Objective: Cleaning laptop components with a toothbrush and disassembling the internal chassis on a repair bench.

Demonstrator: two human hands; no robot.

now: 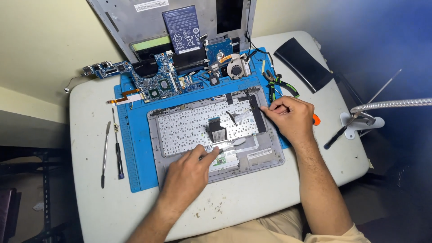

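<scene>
An opened laptop base lies upside down on a blue work mat, showing the white back of its keyboard with black tape strips. My left hand rests on the base's lower middle, fingers pinching a thin tool or flat cable by the small green board. At the base's right edge, my right hand is closed with its fingertips pinching at the black strip; something orange shows behind it.
A blue motherboard, fan and battery lie at the back by the grey lid. Pliers and a black cover sit right. A spudger and screwdriver lie left. A gooseneck lamp stands at right.
</scene>
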